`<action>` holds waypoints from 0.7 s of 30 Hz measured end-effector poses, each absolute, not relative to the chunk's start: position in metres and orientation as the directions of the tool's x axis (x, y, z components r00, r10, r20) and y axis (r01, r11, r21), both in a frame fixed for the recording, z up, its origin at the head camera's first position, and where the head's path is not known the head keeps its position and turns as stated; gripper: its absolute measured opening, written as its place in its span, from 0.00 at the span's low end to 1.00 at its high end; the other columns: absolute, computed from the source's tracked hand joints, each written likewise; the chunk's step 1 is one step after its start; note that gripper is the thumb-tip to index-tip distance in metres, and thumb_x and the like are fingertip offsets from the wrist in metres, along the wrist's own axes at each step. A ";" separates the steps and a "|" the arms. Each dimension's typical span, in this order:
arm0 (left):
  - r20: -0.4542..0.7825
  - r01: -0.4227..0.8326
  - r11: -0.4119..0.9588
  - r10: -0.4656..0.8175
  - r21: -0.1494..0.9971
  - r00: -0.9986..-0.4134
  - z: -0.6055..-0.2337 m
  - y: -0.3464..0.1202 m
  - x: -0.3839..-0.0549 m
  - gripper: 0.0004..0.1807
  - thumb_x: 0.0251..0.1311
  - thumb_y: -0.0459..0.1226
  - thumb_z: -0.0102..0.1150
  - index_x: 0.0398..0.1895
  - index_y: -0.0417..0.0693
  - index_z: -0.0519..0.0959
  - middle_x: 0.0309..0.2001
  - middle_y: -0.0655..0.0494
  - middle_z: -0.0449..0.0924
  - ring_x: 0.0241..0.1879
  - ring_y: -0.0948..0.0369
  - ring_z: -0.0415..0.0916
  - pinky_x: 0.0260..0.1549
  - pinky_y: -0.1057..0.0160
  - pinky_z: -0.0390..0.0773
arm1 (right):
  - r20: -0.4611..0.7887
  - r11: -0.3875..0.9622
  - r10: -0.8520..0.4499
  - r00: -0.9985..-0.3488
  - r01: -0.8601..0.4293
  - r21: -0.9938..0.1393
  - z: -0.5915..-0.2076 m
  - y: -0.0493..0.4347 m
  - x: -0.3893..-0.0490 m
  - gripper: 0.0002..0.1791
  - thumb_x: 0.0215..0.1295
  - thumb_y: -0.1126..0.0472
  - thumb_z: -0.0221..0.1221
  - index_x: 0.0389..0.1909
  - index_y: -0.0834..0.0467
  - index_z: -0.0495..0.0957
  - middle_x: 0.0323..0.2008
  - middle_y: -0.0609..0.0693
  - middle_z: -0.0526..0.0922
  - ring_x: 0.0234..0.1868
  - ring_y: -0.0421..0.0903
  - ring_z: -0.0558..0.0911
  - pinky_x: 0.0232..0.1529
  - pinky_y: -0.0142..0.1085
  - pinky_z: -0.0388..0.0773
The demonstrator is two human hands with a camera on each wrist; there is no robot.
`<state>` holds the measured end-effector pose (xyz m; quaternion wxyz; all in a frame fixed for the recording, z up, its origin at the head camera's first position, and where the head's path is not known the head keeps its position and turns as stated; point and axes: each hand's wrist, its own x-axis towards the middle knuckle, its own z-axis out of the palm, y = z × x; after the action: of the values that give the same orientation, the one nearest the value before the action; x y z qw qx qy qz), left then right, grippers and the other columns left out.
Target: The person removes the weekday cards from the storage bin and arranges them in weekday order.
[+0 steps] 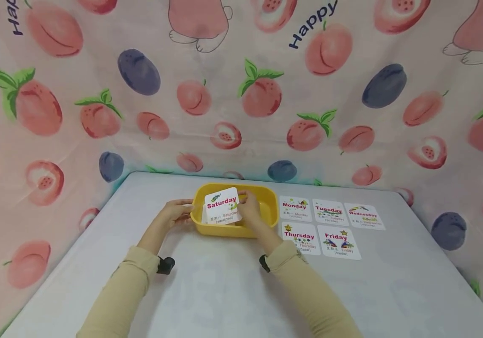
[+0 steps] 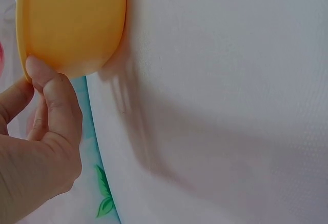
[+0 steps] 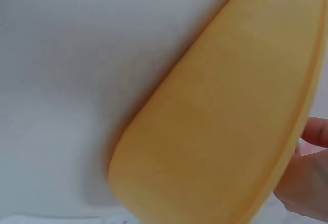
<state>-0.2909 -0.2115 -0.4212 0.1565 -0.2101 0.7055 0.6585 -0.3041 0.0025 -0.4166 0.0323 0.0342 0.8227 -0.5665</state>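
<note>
A yellow plastic basin (image 1: 220,230) sits near the back of the white table. My left hand (image 1: 174,215) pinches its left rim between thumb and fingers, as the left wrist view also shows at the basin's edge (image 2: 77,29). Over the basin, my right hand (image 1: 249,209) holds a white "Saturday" card (image 1: 222,206) by its right side, the card tilted up with its print facing me. Part of another card (image 1: 204,215) shows behind it in the basin. In the right wrist view the basin's wall (image 3: 215,111) hides the card and most of the fingers.
To the basin's right lie "Monday" (image 1: 295,208), "Tuesday" (image 1: 330,212) and "Wednesday" (image 1: 364,216) cards in a row. Below them are "Thursday" (image 1: 301,238) and "Friday" (image 1: 339,242) cards. A peach-print cloth (image 1: 224,94) hangs behind the table (image 1: 224,291).
</note>
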 end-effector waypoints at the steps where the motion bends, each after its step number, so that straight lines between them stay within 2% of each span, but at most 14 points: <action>1: -0.495 -0.499 0.048 -0.082 0.865 -0.865 -0.422 -0.210 -0.292 0.26 0.66 0.32 0.51 0.67 0.43 0.64 0.39 0.50 0.74 0.25 0.66 0.72 0.25 0.73 0.78 | -0.077 0.370 0.019 -0.997 0.079 -0.926 -0.416 0.006 -0.303 0.23 0.58 0.77 0.49 0.55 0.61 0.71 0.32 0.55 0.72 0.32 0.47 0.70 0.28 0.26 0.67; 7: -0.498 -0.504 0.078 -0.087 0.860 -0.863 -0.426 -0.204 -0.293 0.25 0.65 0.32 0.52 0.66 0.43 0.66 0.31 0.54 0.73 0.22 0.66 0.72 0.24 0.73 0.78 | -0.019 0.441 -0.024 -1.000 0.006 -0.898 -0.411 0.025 -0.295 0.31 0.54 0.81 0.51 0.60 0.58 0.69 0.29 0.53 0.70 0.31 0.47 0.69 0.26 0.27 0.66; 13: -0.504 -0.512 0.084 -0.103 0.855 -0.857 -0.426 -0.208 -0.292 0.25 0.65 0.32 0.52 0.66 0.43 0.66 0.35 0.53 0.73 0.25 0.66 0.72 0.24 0.73 0.79 | -0.012 0.443 -0.077 -0.997 -0.023 -0.896 -0.402 0.036 -0.293 0.33 0.55 0.81 0.50 0.63 0.56 0.67 0.31 0.53 0.68 0.32 0.47 0.68 0.27 0.27 0.65; 21: -0.493 -0.503 0.088 -0.115 0.860 -0.863 -0.422 -0.214 -0.293 0.25 0.65 0.32 0.53 0.66 0.44 0.66 0.38 0.52 0.74 0.26 0.66 0.72 0.30 0.70 0.81 | -0.045 0.476 -0.090 -0.995 -0.004 -0.879 -0.384 0.046 -0.291 0.37 0.56 0.79 0.52 0.67 0.52 0.62 0.37 0.55 0.70 0.36 0.46 0.70 0.28 0.25 0.68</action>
<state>-0.2932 -0.2136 -0.4225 0.1514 -0.2138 0.7219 0.6404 -0.2912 0.0460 -0.3842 0.0423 -0.0273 0.8581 -0.5110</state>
